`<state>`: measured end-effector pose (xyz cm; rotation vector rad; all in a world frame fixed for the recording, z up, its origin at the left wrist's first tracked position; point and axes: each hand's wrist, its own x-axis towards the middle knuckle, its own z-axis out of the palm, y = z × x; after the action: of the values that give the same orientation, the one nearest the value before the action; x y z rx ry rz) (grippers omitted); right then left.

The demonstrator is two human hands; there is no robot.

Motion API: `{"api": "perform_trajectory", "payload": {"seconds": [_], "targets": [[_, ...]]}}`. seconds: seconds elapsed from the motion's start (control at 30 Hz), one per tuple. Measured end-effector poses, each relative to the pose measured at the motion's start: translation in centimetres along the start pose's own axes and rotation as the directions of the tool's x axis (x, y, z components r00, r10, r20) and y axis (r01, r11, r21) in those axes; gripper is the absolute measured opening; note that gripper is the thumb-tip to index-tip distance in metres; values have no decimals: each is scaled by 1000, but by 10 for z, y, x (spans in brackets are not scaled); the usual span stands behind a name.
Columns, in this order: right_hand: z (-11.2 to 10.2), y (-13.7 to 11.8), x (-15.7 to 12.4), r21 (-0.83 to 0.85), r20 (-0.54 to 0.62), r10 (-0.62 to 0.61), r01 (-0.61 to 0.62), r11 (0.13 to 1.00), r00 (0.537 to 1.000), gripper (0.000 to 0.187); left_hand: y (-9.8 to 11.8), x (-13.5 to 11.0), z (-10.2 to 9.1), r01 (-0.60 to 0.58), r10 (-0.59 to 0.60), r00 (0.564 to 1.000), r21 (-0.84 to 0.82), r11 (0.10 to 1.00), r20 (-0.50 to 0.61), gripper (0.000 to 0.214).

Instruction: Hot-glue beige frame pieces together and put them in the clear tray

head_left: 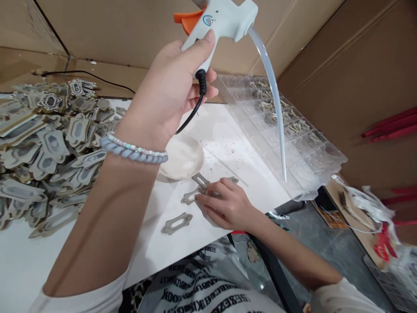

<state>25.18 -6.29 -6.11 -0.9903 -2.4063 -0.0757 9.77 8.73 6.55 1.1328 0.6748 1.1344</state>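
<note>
My left hand is raised, wrapped around the grip of a white glue gun with an orange trigger. Its nozzle end runs out of the top of the view. A long clear glue stick sticks out of its back end. Down on the white table, my right hand has curled fingers, with fingertips on a small ornate frame piece. More such pieces lie partly under and beyond the fingers. Another frame piece lies flat, apart from the hand, nearer the table's front edge.
A heap of similar frame pieces covers the table's left side. Behind my right hand sit a round whitish dish and scattered crumbs. A clear compartment tray with small metal parts stands at right. Cardboard walls enclose the back; a black cord runs there.
</note>
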Motion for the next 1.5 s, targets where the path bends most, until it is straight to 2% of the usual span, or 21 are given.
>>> {"api": "perform_trajectory", "payload": {"seconds": [0.13, 0.2, 0.27, 0.33, 0.4, 0.47, 0.53, 0.63, 0.77, 0.87, 0.93, 1.03, 1.1, 1.2, 1.33, 1.4, 1.5], "targets": [[-6, 3, 8, -25, -66, 40, -41, 999, 997, 25, 0, 0, 1, 13, -13, 1000, -21, 1000, -5, 19], [-10, 9, 20, -46, -141, 83, -91, 995, 987, 22, 0, 0, 2, 27, -28, 1000, -37, 999, -12, 18], [-13, 16, 36, -38, -165, 129, -137, 990, 978, 22, 1, -1, 3, 43, -44, 999, -53, 998, -19, 17], [-12, 24, 56, -38, -68, 202, -205, 978, 977, 22, 2, -1, 3, 54, -55, 998, -59, 997, -21, 17], [-9, 31, 78, -75, 128, 283, -275, 958, 950, 15, 2, -1, 2, 50, -51, 998, -49, 998, -22, 17], [-4, 34, 100, -122, 346, 340, -317, 941, 875, 15, 2, -1, 1, 33, -34, 999, -29, 999, -22, 18], [-1, 34, 118, -190, 487, 367, -315, 930, 792, 24, 2, 0, 0, 13, -13, 1000, -11, 1000, -19, 18], [-1, 30, 137, -262, 578, 393, -293, 920, 715, 25, 2, 0, -1, 0, 0, 1000, 2, 1000, -10, 17], [-4, 27, 148, -301, 609, 396, -261, 917, 687, 22, 0, 1, -1, -2, 2, 1000, -2, 1000, -5, 16], [-5, 29, 147, -258, 596, 386, -288, 922, 704, 26, -1, 1, -1, -2, 2, 1000, 0, 1000, -2, 16], [-6, 32, 141, -168, 556, 354, -315, 934, 752, 27, 0, 1, -1, -9, 9, 1000, 0, 1000, -1, 17], [-12, 35, 126, 63, 376, 322, -371, 927, 869, 25, 3, 0, -1, -14, 14, 1000, 2, 1000, -2, 18], [-20, 36, 110, 260, 232, 360, -414, 872, 904, 18, 4, 0, -2, -14, 14, 1000, 0, 1000, -1, 18], [-33, 36, 83, 486, 149, 442, -455, 747, 885, 7, 4, 0, -3, -15, 15, 1000, -10, 1000, -2, 17], [-47, 36, 54, 565, 231, 535, -560, 606, 813, 7, 2, 0, -3, -16, 16, 1000, -19, 1000, 2, 16], [-49, 37, 44, 567, 273, 551, -595, 570, 789, 10, 2, 0, -2, -9, 9, 1000, -19, 1000, -3, 16], [-43, 39, 34, 534, 311, 555, -625, 570, 772, 15, 3, 0, -1, 6, -6, 1000, -18, 1000, -14, 17]]}}
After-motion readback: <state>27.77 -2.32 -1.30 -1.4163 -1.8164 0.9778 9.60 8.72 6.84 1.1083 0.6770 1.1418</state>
